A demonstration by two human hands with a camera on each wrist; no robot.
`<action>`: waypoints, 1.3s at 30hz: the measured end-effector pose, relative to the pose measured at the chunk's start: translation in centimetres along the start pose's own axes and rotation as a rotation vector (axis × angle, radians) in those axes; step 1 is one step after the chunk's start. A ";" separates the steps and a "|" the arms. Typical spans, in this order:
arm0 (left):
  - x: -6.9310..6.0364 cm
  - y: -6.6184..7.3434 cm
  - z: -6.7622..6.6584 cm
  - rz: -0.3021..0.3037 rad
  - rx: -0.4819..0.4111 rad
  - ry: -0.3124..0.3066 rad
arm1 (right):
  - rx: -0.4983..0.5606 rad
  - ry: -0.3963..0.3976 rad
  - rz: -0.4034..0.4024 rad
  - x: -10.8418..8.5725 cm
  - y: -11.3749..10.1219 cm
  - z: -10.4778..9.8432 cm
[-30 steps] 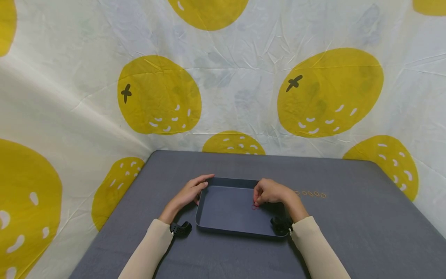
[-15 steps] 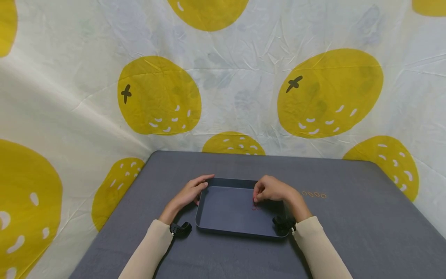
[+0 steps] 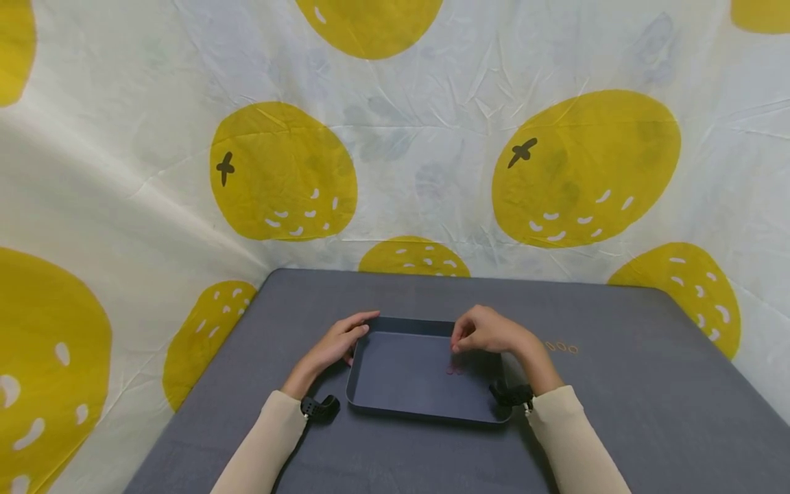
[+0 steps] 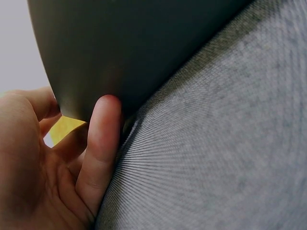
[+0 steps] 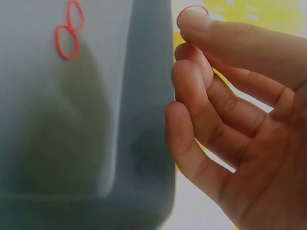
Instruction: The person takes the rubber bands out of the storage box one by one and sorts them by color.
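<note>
In the head view, my left hand (image 3: 336,342) holds the far left corner of a dark grey rectangular tray (image 3: 395,384), thumb at the rim. The left wrist view has a finger (image 4: 103,139) against the outside of the tray wall. My right hand (image 3: 490,331) is above the tray's right side. Its thumb and forefinger pinch a thin red rubber band (image 5: 198,6), only part of which shows. Two more red rubber bands (image 5: 66,42) lie touching on the tray floor.
Several orange rubber bands (image 3: 561,346) lie in a row on the grey table (image 3: 617,391) right of the tray, some hidden behind the right wrist. A white cloth with yellow fruit prints (image 3: 426,158) hangs behind and at the left.
My right hand has risen and shifted right from the tray floor with the red rubber band, covering more of the orange row. My left hand stays on the tray.
</note>
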State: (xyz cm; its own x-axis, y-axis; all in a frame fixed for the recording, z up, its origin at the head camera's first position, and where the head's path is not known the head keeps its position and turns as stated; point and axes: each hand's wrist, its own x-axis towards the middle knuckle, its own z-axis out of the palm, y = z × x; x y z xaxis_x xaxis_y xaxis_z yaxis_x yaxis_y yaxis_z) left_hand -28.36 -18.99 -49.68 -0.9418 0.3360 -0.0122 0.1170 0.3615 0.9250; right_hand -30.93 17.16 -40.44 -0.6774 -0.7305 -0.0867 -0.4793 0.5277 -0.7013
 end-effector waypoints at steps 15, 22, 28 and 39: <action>0.0 -0.3 0.2 -0.013 -0.011 0.000 | -0.026 0.052 0.033 -1.9 0.0 -1.5; 0.0 -0.4 0.1 -0.015 0.001 -0.002 | -0.032 0.069 0.071 -3.4 0.6 -2.3; 0.0 -0.2 0.1 -0.019 -0.004 -0.003 | -0.029 0.081 0.102 -5.3 1.4 -3.1; -0.1 0.1 -0.1 -0.008 0.004 0.004 | -0.053 0.102 0.128 -8.5 4.9 -4.4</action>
State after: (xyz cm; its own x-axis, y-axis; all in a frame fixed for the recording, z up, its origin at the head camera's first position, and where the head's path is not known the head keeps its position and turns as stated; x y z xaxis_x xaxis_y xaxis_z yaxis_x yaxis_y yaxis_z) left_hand -28.33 -19.08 -49.58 -0.9438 0.3299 -0.0184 0.1104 0.3674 0.9235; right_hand -29.96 27.85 -39.99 -0.7869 -0.6092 -0.0985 -0.4124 0.6378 -0.6505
